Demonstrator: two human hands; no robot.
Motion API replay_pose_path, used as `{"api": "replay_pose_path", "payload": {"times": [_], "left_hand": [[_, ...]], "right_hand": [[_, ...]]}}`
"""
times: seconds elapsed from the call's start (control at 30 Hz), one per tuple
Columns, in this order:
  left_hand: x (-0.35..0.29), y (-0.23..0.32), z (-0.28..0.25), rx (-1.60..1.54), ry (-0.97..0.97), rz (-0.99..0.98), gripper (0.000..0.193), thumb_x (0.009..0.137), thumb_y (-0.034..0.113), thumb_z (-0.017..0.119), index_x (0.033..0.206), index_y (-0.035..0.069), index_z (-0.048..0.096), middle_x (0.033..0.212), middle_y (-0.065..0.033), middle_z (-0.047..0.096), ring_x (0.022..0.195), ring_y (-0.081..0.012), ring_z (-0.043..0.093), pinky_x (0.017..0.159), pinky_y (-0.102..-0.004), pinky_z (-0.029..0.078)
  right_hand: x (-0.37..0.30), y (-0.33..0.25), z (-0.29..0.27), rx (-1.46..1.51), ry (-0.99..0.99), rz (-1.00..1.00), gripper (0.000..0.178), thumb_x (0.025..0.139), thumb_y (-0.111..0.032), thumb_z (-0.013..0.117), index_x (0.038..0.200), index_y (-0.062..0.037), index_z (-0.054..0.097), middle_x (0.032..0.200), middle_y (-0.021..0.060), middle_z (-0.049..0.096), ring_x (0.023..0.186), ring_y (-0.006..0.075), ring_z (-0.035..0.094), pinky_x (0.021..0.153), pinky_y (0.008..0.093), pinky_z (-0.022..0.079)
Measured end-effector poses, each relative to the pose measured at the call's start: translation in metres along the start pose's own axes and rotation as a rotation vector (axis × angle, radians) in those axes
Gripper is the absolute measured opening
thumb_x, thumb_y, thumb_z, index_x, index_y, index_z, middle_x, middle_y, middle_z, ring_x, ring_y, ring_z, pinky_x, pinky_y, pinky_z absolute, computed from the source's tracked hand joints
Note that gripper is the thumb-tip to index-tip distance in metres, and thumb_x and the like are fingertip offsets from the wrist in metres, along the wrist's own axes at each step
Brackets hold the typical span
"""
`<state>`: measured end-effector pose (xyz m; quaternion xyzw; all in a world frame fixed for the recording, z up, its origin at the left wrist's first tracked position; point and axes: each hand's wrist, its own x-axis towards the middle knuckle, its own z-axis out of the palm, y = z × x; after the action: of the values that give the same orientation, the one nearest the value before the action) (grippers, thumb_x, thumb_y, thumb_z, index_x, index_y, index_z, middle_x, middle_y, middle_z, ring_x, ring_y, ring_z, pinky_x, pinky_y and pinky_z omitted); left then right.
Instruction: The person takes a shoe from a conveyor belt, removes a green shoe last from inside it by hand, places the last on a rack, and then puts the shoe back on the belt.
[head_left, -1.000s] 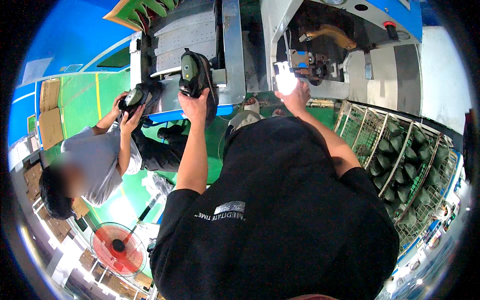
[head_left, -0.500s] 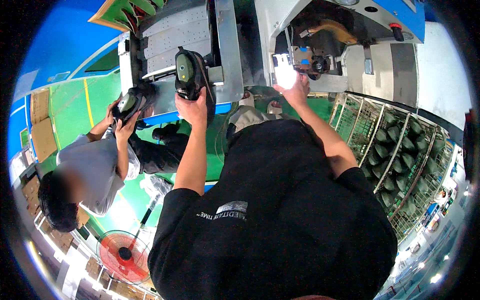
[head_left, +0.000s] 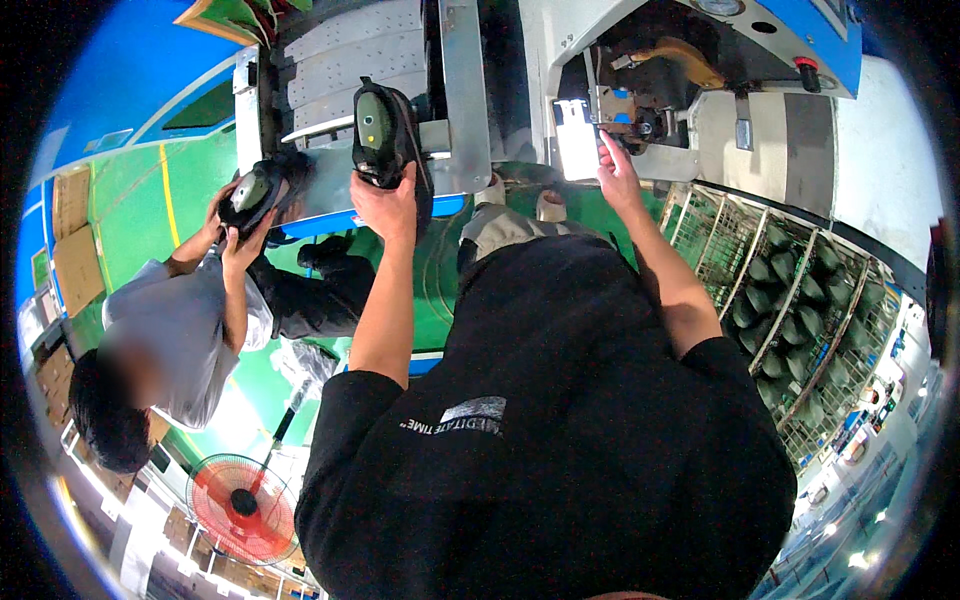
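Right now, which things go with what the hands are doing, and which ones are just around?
Seem to go with it:
- dark shoe with a green form inside, held by the left hand
- glowing white panel, beside the right hand

Seem to be just around:
- red fan
- cardboard box

Can't tell about the wire rack.

Both arms (head_left: 387, 300) fwd, L hand (head_left: 385, 208) gripping, R hand (head_left: 619, 176) w/ index finger (head_left: 607, 146) ext'd
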<state>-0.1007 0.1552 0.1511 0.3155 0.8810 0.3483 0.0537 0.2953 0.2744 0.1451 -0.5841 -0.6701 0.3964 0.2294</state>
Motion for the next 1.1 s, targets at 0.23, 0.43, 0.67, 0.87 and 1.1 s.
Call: {"api": "replay_pose_path", "payload": {"times": [0.23,0.43,0.67,0.87,1.1], "left_hand": [[-0.002,0.008,-0.003,-0.008,0.034,0.013,0.097,0.062,0.044,0.09,0.131,-0.008,0.047,0.122,-0.0237,0.058,0.116,-0.0428,0.053,0.101,-0.0486,0.042],[-0.002,0.007,-0.004,-0.095,0.0,-0.013,0.093,0.06,0.038,0.092,0.129,-0.007,0.048,0.12,-0.0241,0.058,0.115,-0.0424,0.053,0.1,-0.0474,0.042],[0.003,0.01,-0.005,-0.226,-0.08,-0.02,0.093,0.06,0.032,0.093,0.13,-0.008,0.047,0.122,-0.0237,0.057,0.114,-0.0401,0.055,0.101,-0.0442,0.042],[-0.001,0.014,-0.01,-0.282,-0.112,-0.091,0.097,0.061,0.025,0.093,0.136,-0.008,0.041,0.126,-0.0199,0.055,0.116,-0.0324,0.055,0.102,-0.0401,0.042],[0.027,-0.001,-0.016,-0.069,-0.169,0.172,0.105,0.063,0.041,0.091,0.138,-0.007,0.036,0.129,-0.0252,0.052,0.12,-0.042,0.052,0.102,-0.0457,0.043]], "right_hand": [[0.003,-0.023,-0.015,-0.176,-0.182,-0.04,0.085,0.073,0.001,0.061,0.153,-0.018,0.038,0.108,0.012,0.051,0.097,0.027,0.052,0.094,0.0378,0.045],[0.022,-0.044,-0.023,-0.407,-0.349,-0.022,0.093,0.074,0.003,0.059,0.157,-0.0212,0.026,0.114,0.0209,0.052,0.109,0.0366,0.052,0.102,0.0396,0.04],[0.025,-0.033,-0.005,-0.706,-0.317,-0.05,0.102,0.078,0.003,0.06,0.16,-0.0266,0.006,0.132,0.0311,0.048,0.124,0.0428,0.052,0.104,0.041,0.042],[0.015,-0.026,-0.016,-0.373,-0.208,-0.056,0.096,0.076,0.007,0.055,0.159,-0.0268,0.022,0.121,0.0196,0.053,0.114,0.0362,0.056,0.1,0.0398,0.045],[-0.011,-0.002,-0.03,-0.034,-0.228,-0.142,0.083,0.072,0.012,0.049,0.149,-0.021,0.046,0.125,0.0152,0.047,0.118,0.0299,0.051,0.103,0.0335,0.041]]}}
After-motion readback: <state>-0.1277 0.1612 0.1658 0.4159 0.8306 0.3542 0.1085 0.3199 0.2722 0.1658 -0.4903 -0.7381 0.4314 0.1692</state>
